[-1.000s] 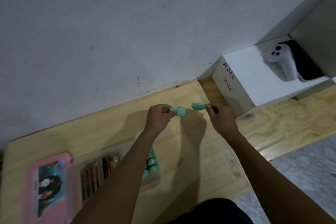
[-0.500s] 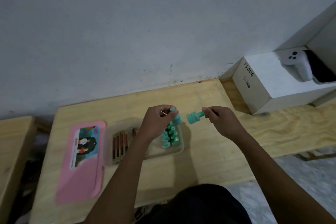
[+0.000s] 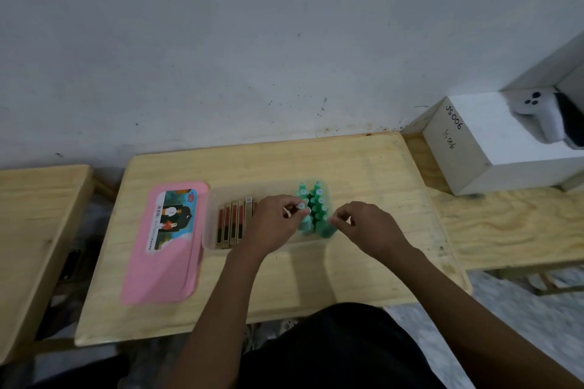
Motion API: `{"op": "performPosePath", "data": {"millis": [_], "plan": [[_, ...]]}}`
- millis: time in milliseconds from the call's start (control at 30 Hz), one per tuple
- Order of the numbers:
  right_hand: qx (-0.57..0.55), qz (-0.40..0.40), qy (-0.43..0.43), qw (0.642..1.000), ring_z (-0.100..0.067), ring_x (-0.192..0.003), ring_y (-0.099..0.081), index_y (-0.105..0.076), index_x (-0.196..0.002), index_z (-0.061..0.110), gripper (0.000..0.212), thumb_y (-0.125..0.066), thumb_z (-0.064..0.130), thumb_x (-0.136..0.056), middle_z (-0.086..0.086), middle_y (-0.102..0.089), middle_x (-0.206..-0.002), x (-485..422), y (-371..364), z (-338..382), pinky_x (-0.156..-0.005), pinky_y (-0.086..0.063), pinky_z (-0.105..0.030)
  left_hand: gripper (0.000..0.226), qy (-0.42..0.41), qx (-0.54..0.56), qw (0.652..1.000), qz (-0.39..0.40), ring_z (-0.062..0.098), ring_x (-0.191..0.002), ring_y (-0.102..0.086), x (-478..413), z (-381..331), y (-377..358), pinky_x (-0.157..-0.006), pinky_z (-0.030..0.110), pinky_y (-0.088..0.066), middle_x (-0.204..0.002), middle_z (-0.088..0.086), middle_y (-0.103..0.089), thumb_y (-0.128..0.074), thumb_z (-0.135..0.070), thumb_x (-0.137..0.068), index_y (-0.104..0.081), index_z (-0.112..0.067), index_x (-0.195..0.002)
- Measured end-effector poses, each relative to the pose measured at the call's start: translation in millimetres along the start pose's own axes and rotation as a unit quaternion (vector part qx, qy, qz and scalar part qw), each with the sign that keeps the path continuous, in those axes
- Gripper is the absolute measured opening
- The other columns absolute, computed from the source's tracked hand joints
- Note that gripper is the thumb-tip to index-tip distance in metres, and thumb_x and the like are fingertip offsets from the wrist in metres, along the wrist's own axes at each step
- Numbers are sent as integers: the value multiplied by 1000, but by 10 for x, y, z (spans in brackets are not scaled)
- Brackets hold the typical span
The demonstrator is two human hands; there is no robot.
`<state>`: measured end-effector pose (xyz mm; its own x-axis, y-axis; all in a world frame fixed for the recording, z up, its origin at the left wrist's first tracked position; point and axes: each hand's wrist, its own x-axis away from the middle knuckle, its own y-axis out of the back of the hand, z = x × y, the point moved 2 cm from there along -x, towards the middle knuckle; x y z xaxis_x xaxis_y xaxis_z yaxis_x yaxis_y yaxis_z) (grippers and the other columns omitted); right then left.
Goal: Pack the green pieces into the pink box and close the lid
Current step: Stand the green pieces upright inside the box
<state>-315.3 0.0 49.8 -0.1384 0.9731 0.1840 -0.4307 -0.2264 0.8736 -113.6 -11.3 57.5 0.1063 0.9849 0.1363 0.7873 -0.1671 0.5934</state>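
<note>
Both hands point(image 3: 275, 224) point(image 3: 368, 226) pinching green pieces point(image 3: 316, 202), upright, caps up, rows running away.

A pale plywood table point(image 3: 347, 275) stood against the wall. On it lay a pink lid point(image 3: 164, 262), flat and label up, with a clear tray point(image 3: 208, 230) just beside it on the right. Another table point(image 3: 512, 224) on the right carried a white box point(image 3: 493, 142); a third point(image 3: 34, 215) stood left.
</note>
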Motion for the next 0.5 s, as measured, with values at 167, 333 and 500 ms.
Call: {"op": "performPosePath", "data": {"millis": [167, 333, 500], "plan": [[81, -13, 23, 996, -9, -91, -60, -69, -96, 31, 25, -55, 51, -91, 12, -67, -95, -14, -116, 70, -67, -45, -28, 27, 13, -26, 999, 25, -4, -68, -54, 54, 99, -155, -60, 10, -38, -97, -2, -72, -67, -32, -87, -72, -19, -110], [119, -13, 12, 993, -12, -94, -61, -70, -96, 30, 24, -56, 48, -89, 10, -69, -96, -53, -240, 91, -71, -49, -29, 24, 32, -45, 998, 42, 9, -75, -60, 82, 156, -265, -69, 23, -46, -98, -2, -73, -65, -29, -87, -73, -18, -107], [152, -39, -6, 988, -15, -94, -58, -73, -94, 29, 23, -58, 45, -87, 7, -68, -92, -70, -311, 139, -61, -39, -27, 27, 49, -55, 996, 42, 11, -82, -62, 91, 199, -349, -74, 23, -48, -100, 1, -73, -67, -27, -85, -72, -18, -110]]}}
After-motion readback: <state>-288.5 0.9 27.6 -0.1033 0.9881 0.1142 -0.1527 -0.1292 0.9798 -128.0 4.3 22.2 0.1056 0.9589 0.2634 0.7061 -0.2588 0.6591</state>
